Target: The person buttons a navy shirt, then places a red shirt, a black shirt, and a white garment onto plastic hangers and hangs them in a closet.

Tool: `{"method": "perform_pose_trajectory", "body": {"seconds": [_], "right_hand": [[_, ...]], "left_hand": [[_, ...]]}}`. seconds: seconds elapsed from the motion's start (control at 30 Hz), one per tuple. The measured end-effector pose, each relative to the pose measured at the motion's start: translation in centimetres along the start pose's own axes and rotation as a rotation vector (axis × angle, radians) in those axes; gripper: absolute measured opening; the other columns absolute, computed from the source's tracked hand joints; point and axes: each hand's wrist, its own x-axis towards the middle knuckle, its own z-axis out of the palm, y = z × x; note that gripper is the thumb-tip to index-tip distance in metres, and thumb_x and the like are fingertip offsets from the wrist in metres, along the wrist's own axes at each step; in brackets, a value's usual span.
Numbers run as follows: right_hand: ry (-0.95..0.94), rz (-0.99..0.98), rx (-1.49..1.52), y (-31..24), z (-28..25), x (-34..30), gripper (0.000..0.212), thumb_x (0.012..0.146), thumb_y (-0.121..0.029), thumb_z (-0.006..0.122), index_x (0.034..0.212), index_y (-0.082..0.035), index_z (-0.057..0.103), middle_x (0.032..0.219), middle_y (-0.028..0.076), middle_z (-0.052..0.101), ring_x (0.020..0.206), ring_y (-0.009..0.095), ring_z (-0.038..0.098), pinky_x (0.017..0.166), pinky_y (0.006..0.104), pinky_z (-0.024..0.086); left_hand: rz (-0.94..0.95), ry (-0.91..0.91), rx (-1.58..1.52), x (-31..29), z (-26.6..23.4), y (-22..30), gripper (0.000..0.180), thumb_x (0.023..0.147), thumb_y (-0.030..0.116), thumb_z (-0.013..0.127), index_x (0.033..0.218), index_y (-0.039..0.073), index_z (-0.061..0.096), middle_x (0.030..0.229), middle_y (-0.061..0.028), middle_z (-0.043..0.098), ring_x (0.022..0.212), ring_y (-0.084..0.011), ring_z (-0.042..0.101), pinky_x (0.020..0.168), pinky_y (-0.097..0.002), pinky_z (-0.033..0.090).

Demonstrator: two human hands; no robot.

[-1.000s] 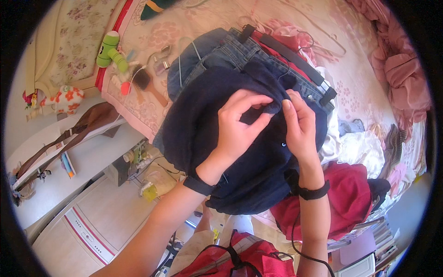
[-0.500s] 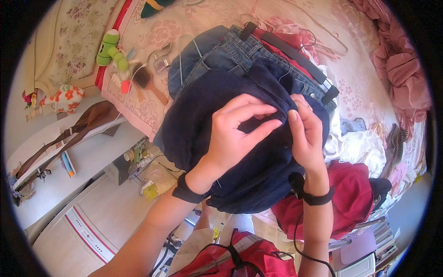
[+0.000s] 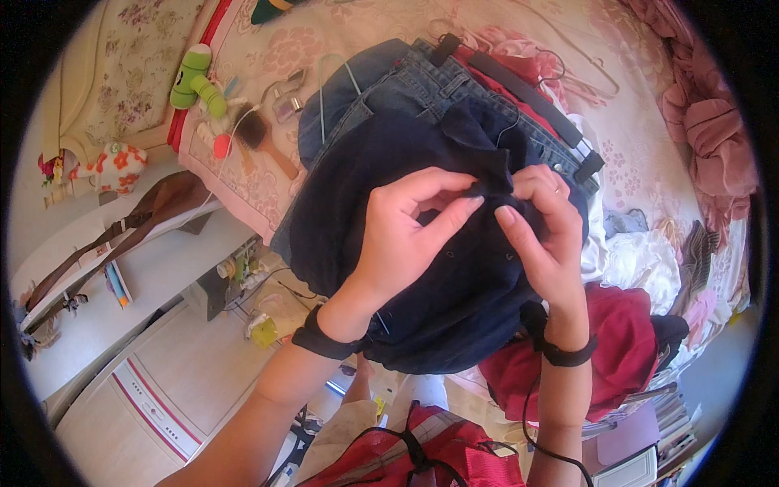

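A dark navy collared shirt (image 3: 349,203) lies across the pile in front of me, with small round buttons showing below the collar. At its neck, my left hand (image 3: 410,231) pinches the cloth edge between thumb and fingers. My right hand (image 3: 548,227) grips the facing edge beside the collar, its fingers curled behind the cloth and its thumb in front. The two hands' fingertips almost meet. A thin hanger hook (image 3: 513,123) rises by the collar. Whatever lies right between the fingertips is too small to make out.
Blue jeans (image 3: 398,93) and a black clip hanger (image 3: 519,85) lie beneath and beyond the shirt on the pink bedspread (image 3: 284,49). At left are a hairbrush (image 3: 268,142) and a green toy (image 3: 195,81). Red cloth (image 3: 608,349) lies at right.
The collar's edge now stands up more between my hands. My right thumb has shifted down and left, its fingers tucking further behind the cloth. My left hand stays pinched, slightly lower.
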Motion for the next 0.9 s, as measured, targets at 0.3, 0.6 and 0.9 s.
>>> {"method": "perform_pose_trajectory", "body": {"seconds": [0.3,0.6,0.9], "right_hand": [[0.096,0.166,0.095,0.1,1.0,0.4,0.015,0.076,-0.013,0.069,0.074,-0.003,0.059,0.069,0.005,0.056,0.07,0.02,0.053,0.075,0.0302,0.037],[0.132,0.194,-0.165,0.5,2.2,1.2,0.023,0.071,-0.021,0.076,0.072,-0.003,0.063,0.064,0.007,0.056,0.064,0.022,0.054,0.068,0.0321,0.038],[0.177,0.277,-0.307,0.7,2.5,1.5,0.028,0.065,-0.023,0.081,0.067,-0.001,0.065,0.06,0.009,0.055,0.061,0.025,0.054,0.065,0.0317,0.039]], "left_hand": [[0.106,0.047,0.138,0.2,-0.6,-0.9,0.016,0.082,0.001,0.065,0.097,-0.003,0.061,0.083,-0.0045,0.063,0.074,-0.0105,0.06,0.068,-0.0236,0.049],[0.135,-0.07,0.463,1.0,-0.8,-1.7,0.013,0.081,0.006,0.066,0.091,-0.002,0.067,0.08,-0.0149,0.067,0.071,-0.0198,0.066,0.062,-0.028,0.049],[-0.248,-0.023,-0.172,1.3,-1.5,-2.6,0.018,0.085,0.01,0.066,0.094,-0.006,0.066,0.084,-0.0061,0.067,0.074,-0.0088,0.061,0.068,-0.0226,0.049]]}}
